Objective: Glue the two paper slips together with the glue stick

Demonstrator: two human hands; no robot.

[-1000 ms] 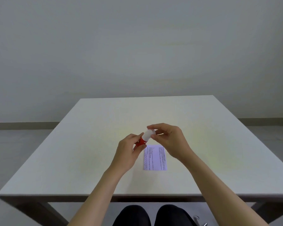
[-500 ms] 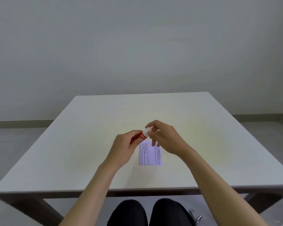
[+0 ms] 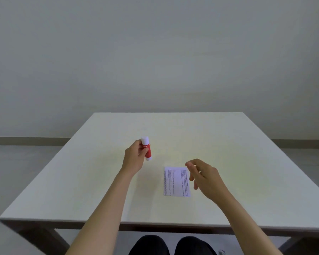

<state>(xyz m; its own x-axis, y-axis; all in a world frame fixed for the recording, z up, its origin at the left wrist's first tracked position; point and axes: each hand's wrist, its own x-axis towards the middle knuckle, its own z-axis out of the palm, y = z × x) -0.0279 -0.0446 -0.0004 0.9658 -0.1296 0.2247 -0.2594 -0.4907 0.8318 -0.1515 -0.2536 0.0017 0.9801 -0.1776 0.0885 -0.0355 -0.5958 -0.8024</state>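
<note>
A red glue stick (image 3: 147, 149) with a white cap on top stands nearly upright in my left hand (image 3: 134, 157), held above the table left of centre. A printed paper slip (image 3: 176, 181) lies flat on the white table (image 3: 81, 181); only one rectangle shows, so I cannot tell whether a second slip lies under it. My right hand (image 3: 203, 177) hovers at the slip's right edge with fingers loosely apart and nothing in them, covering the slip's upper right corner.
The table's front edge (image 3: 155, 224) runs just above my knees (image 3: 173, 245). A plain wall stands behind the table's far edge, and grey floor shows on both sides.
Both hands were together on the glue stick over the slip. Now my left hand has carried the stick left and away, and my right hand has let go and dropped beside the slip.
</note>
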